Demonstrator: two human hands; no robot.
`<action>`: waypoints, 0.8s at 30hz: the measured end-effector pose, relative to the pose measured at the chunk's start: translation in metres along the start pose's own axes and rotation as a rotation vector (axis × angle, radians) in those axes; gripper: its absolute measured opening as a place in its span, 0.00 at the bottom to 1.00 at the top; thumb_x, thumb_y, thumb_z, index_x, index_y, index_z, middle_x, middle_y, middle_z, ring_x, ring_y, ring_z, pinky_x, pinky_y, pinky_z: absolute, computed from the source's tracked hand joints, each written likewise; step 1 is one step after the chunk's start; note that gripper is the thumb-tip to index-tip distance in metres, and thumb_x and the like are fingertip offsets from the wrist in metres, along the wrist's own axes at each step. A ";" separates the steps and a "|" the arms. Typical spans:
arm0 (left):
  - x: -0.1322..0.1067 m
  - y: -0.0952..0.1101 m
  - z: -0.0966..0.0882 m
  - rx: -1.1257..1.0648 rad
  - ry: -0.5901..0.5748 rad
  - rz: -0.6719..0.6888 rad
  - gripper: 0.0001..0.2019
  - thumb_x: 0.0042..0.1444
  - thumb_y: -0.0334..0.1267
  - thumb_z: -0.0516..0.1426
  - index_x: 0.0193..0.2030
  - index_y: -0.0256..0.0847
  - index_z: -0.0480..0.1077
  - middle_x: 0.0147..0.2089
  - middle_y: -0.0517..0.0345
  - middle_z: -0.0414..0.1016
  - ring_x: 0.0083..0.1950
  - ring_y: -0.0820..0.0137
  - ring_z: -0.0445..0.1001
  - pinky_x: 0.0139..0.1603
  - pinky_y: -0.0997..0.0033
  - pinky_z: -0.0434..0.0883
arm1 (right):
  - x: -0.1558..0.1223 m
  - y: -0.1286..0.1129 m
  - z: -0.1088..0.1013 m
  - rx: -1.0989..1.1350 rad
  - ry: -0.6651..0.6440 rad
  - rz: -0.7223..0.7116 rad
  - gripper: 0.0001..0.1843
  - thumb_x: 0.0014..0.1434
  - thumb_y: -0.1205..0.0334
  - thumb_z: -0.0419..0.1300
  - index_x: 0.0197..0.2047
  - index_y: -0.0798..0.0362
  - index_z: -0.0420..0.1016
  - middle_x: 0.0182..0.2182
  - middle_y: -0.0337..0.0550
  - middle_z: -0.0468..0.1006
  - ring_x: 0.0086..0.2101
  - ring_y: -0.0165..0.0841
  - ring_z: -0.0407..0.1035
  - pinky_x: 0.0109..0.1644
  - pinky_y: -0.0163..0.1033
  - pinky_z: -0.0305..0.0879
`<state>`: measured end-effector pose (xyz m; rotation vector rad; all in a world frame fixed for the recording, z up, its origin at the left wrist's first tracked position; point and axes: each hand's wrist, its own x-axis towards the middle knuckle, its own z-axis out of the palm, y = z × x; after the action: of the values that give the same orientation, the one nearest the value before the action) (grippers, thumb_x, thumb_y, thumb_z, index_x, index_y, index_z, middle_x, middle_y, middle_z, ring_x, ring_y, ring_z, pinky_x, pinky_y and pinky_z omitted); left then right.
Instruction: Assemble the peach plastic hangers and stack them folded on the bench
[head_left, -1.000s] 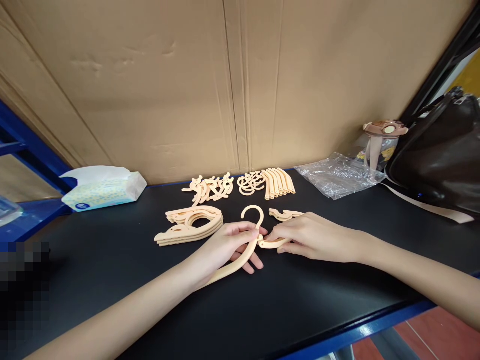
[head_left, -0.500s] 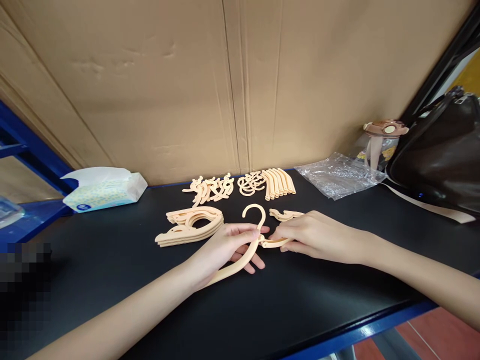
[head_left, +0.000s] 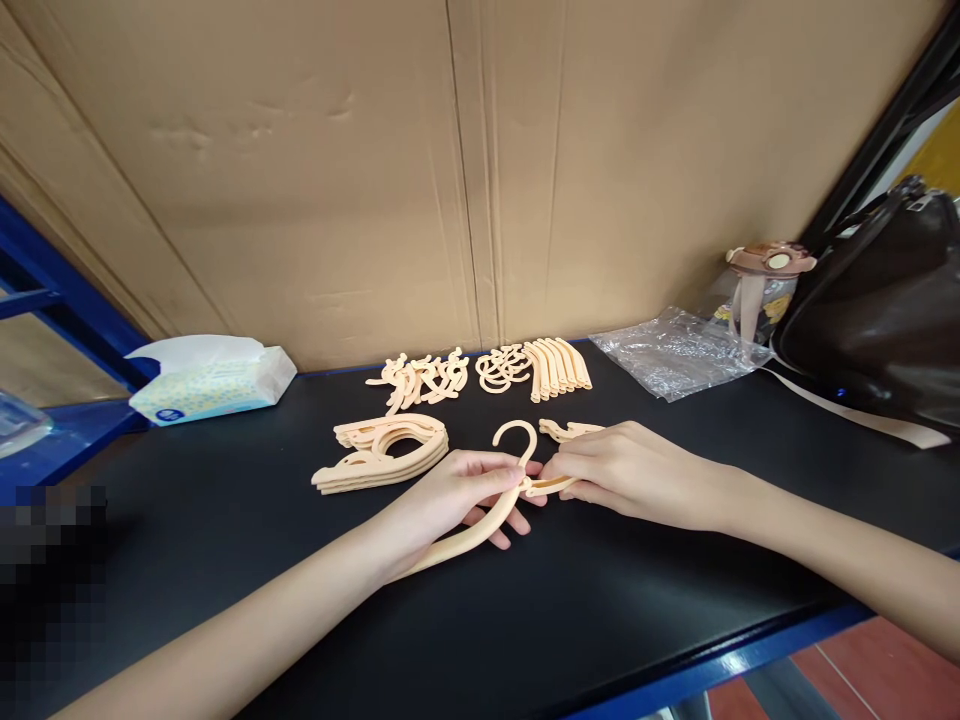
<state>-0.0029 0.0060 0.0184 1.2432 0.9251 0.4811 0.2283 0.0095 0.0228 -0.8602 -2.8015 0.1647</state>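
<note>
hanger (head_left: 471, 536), pale peach, hook curled, one arm curved

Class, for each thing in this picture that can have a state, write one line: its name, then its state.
Left hand: closed around the hanger near its joint
Right hand: gripping the hanger's other arm
Hanger: held off-centre, hook exposed, arms angled
Larger pieces: stacked
Curved tubes: lined up
Tissue pack: open, tissue sticking out
Plastic bag: crumpled
Bottle: upright, lid on
</note>
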 end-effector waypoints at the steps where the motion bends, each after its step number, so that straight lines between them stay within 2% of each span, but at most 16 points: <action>1: 0.000 0.000 0.000 0.000 -0.002 0.003 0.15 0.60 0.44 0.57 0.50 0.39 0.74 0.44 0.49 0.78 0.36 0.70 0.77 0.32 0.76 0.74 | 0.000 0.000 0.000 -0.007 -0.002 0.000 0.14 0.69 0.58 0.46 0.44 0.50 0.72 0.33 0.42 0.75 0.34 0.31 0.69 0.36 0.33 0.60; 5: 0.000 0.000 0.000 -0.001 0.015 0.007 0.15 0.59 0.44 0.58 0.48 0.38 0.74 0.40 0.50 0.78 0.37 0.69 0.76 0.32 0.75 0.74 | 0.000 -0.001 0.000 -0.035 -0.006 0.000 0.12 0.68 0.59 0.47 0.45 0.49 0.71 0.34 0.42 0.75 0.36 0.31 0.70 0.36 0.33 0.61; 10: -0.001 0.001 0.000 -0.002 0.006 0.018 0.14 0.58 0.44 0.59 0.45 0.38 0.74 0.43 0.49 0.78 0.38 0.68 0.75 0.33 0.74 0.74 | 0.001 -0.003 0.000 -0.053 -0.005 0.030 0.09 0.67 0.61 0.49 0.45 0.50 0.69 0.35 0.41 0.76 0.36 0.31 0.71 0.37 0.34 0.61; 13: 0.000 0.001 0.000 0.006 0.021 0.019 0.13 0.56 0.44 0.60 0.42 0.37 0.74 0.41 0.49 0.77 0.38 0.67 0.75 0.34 0.73 0.74 | 0.002 -0.004 0.000 -0.062 -0.016 0.048 0.08 0.67 0.61 0.49 0.42 0.51 0.68 0.34 0.40 0.75 0.34 0.31 0.70 0.35 0.35 0.60; 18: -0.001 0.001 0.002 0.011 0.044 0.017 0.12 0.57 0.44 0.59 0.40 0.36 0.73 0.37 0.51 0.76 0.36 0.68 0.75 0.33 0.73 0.74 | 0.001 -0.005 -0.001 -0.095 -0.044 0.013 0.08 0.67 0.62 0.49 0.40 0.51 0.68 0.32 0.40 0.74 0.34 0.32 0.68 0.34 0.34 0.58; 24: 0.000 0.000 0.000 0.024 0.032 0.020 0.12 0.57 0.44 0.58 0.39 0.36 0.72 0.39 0.49 0.77 0.35 0.70 0.75 0.33 0.73 0.74 | 0.000 -0.005 -0.001 -0.081 -0.042 -0.015 0.08 0.67 0.63 0.49 0.40 0.52 0.69 0.33 0.40 0.74 0.33 0.32 0.67 0.34 0.35 0.56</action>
<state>-0.0030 0.0059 0.0182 1.2707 0.9486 0.5079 0.2261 0.0056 0.0249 -0.8624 -2.8706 0.0687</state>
